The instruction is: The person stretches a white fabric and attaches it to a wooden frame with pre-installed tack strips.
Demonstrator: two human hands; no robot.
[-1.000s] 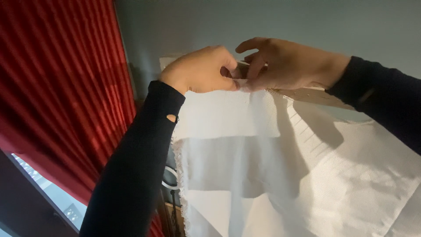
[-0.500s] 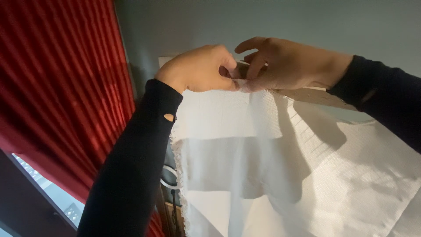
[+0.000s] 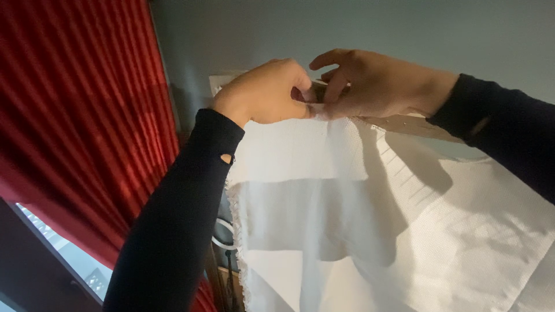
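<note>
Both hands up high, meeting at top edge of white woven cloth sheet (image 3: 324, 190). Left hand (image 3: 267, 92) curled, fingertips pinching cloth edge. Right hand (image 3: 376, 84) pinching same spot, index finger lifted. Cloth hangs straight down below them, against grey wall (image 3: 370, 29). Red pleated curtain (image 3: 75, 115) off left.
</note>
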